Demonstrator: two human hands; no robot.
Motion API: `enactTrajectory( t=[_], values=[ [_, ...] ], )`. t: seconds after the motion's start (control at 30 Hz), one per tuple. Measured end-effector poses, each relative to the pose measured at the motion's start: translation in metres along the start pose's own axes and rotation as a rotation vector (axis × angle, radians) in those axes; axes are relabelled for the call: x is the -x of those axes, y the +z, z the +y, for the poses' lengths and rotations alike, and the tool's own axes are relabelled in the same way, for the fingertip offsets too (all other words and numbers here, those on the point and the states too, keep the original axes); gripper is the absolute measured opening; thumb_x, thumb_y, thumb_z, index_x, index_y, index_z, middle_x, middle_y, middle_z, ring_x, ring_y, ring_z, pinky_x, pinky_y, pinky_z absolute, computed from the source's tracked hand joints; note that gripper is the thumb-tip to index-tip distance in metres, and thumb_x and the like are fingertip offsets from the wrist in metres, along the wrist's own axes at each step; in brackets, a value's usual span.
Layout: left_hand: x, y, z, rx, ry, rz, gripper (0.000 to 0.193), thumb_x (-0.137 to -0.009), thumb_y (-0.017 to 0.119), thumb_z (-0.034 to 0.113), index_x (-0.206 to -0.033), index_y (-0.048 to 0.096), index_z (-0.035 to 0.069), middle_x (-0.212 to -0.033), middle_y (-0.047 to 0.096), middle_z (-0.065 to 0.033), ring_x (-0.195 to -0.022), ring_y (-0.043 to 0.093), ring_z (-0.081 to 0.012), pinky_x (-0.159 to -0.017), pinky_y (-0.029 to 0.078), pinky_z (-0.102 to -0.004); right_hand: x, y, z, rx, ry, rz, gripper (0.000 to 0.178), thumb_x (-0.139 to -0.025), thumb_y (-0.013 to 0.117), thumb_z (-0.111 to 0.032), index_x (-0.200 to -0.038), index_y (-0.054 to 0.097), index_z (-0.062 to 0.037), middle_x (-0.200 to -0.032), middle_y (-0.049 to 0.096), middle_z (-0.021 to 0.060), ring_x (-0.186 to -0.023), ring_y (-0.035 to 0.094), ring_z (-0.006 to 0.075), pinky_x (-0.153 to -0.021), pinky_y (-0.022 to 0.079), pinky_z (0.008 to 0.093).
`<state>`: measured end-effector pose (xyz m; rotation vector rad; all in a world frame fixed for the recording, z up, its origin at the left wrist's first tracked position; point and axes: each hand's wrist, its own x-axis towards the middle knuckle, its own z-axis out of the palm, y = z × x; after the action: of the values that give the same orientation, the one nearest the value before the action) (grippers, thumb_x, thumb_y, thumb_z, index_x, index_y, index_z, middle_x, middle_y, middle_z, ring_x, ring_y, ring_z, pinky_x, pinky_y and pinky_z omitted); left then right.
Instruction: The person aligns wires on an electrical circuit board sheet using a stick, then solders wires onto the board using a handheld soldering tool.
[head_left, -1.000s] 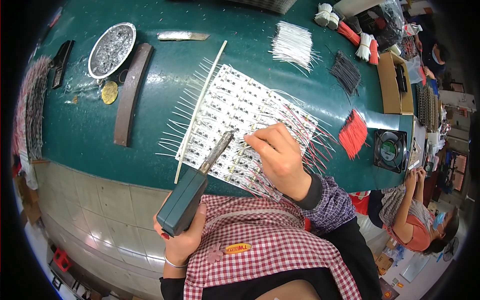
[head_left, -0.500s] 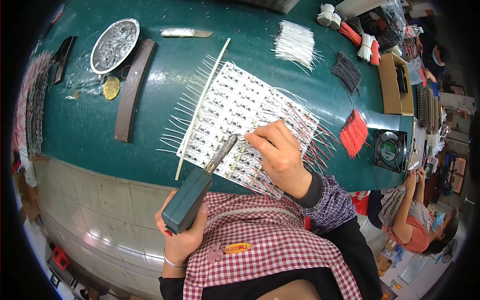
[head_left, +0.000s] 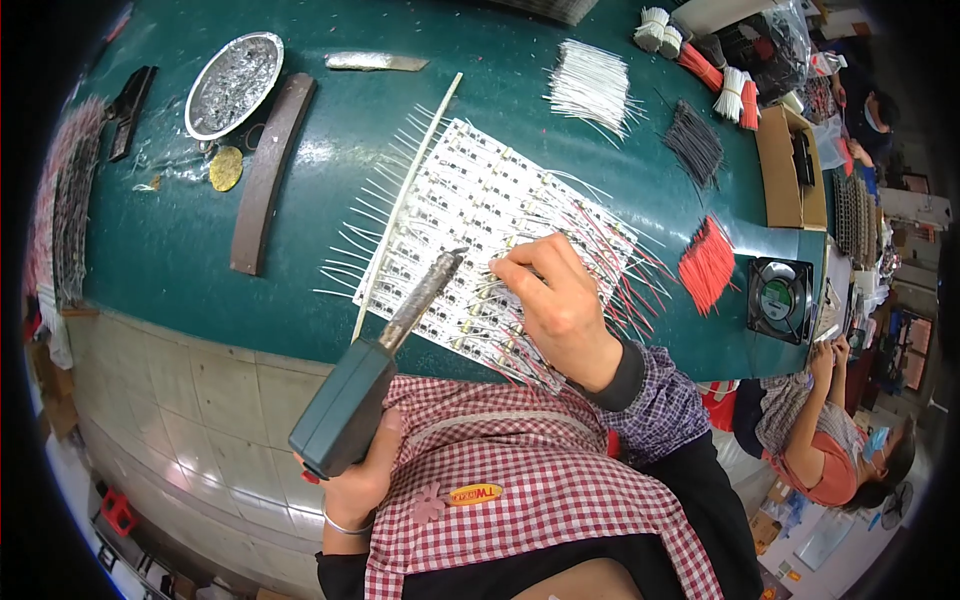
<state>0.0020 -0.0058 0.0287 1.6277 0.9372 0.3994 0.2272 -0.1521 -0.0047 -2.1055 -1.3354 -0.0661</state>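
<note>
My left hand (head_left: 362,478) is wrapped round a soldering iron (head_left: 345,408) with a dark green body and a metal barrel. Its dark tip points over the white circuit board panel (head_left: 458,152), left of my right fingertips and apart from them. Above the panel, my right hand (head_left: 562,312) is closed in a pinch; what sits between thumb and finger is too small to make out. Rows of small dark components cover the panel. White wires (head_left: 365,212) stick out past its left edge under a pale strip (head_left: 408,200), and red and white wires (head_left: 625,275) fan out at the right.
Piles of white wires (head_left: 588,88), black wires (head_left: 693,143) and red wires (head_left: 706,268) lie at the right, near a small fan (head_left: 781,300). At the left are a metal bowl (head_left: 190,110), a yellow sponge (head_left: 226,169) and a brown bar (head_left: 270,175). A co-worker sits at right.
The soldering iron has moved left, its tip drawing away from my right fingertips. My right hand has stayed almost in place, still pinched. The view has shifted slightly.
</note>
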Motion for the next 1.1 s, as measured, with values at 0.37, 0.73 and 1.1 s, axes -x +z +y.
enactTrajectory(
  t=[0.37, 0.73, 1.1],
  values=[
    [0.007, 0.000, 0.002, -0.009, 0.086, 0.035, 0.021, -0.076, 0.081, 0.005, -0.094, 0.073, -0.002, -0.085, 0.074, -0.0100, -0.070, 0.070, -0.0178, -0.065, 0.055, -0.0298, 0.002, -0.003, -0.008, -0.006, -0.021, 0.147, 0.036, -0.066, 0.063, 0.011, -0.100, 0.067, 0.0010, -0.093, 0.061, 0.0110, -0.085, 0.058, 0.0284, -0.069, 0.050, 0.0371],
    [0.009, -0.004, -0.010, -0.115, 0.172, -0.036, 0.018, -0.077, 0.078, 0.003, -0.093, 0.072, -0.002, -0.081, 0.072, -0.0100, -0.067, 0.068, -0.0161, -0.063, 0.053, -0.0285, 0.009, 0.008, -0.011, -0.050, -0.019, 0.051, 0.038, -0.065, 0.062, 0.013, -0.100, 0.067, -0.0003, -0.091, 0.061, 0.0091, -0.083, 0.058, 0.0261, -0.063, 0.050, 0.0366],
    [0.000, -0.001, -0.002, -0.089, 0.128, -0.158, 0.019, -0.075, 0.074, -0.004, -0.092, 0.068, -0.005, -0.084, 0.068, -0.0088, -0.069, 0.066, -0.0145, -0.062, 0.052, -0.0267, 0.008, 0.007, -0.012, -0.031, 0.001, 0.037, 0.039, -0.063, 0.061, 0.013, -0.100, 0.067, -0.0003, -0.092, 0.059, 0.0094, -0.085, 0.058, 0.0265, -0.064, 0.050, 0.0366]
  ],
)
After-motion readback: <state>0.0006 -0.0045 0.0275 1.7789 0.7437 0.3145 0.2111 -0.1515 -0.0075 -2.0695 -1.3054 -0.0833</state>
